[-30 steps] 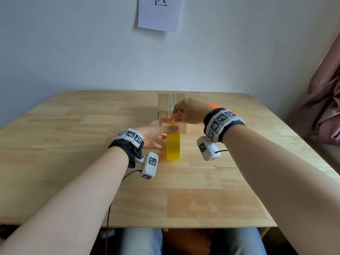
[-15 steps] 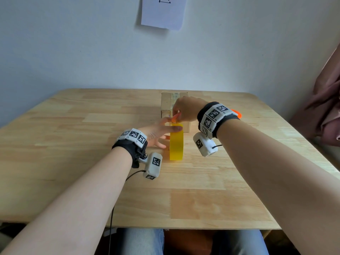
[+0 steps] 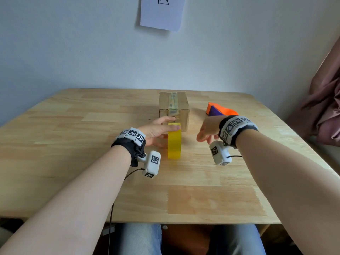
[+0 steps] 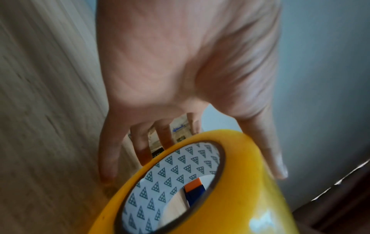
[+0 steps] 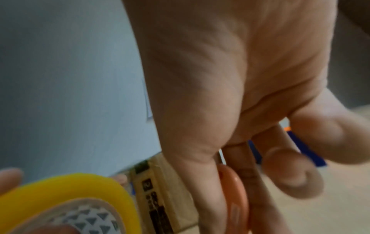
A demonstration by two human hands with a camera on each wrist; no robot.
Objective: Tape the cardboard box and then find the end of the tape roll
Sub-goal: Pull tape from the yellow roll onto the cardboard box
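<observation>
The yellow tape roll (image 3: pixel 174 146) stands on its edge on the wooden table (image 3: pixel 88 162), just in front of the cardboard box (image 3: pixel 181 111). A strip of tape runs over the box's top and down its front. My left hand (image 3: pixel 158 130) holds the roll, thumb laid over the rim and fingers spread along its left side. In the left wrist view the roll (image 4: pixel 250 182) shows its white patterned core. My right hand (image 3: pixel 207 132) hovers to the right of the roll, apart from it. In the right wrist view its fingers grip a small flat orange tool (image 5: pixel 234 194).
An orange and purple object (image 3: pixel 219 110) lies on the table right of the box, behind my right hand. Pink fabric (image 3: pixel 323 107) hangs past the table's right edge. A paper sheet (image 3: pixel 162 11) is stuck on the wall.
My right hand has drawn back from the top of the roll and the box's front, moving right with the orange tool. The left hand and the roll stay put.
</observation>
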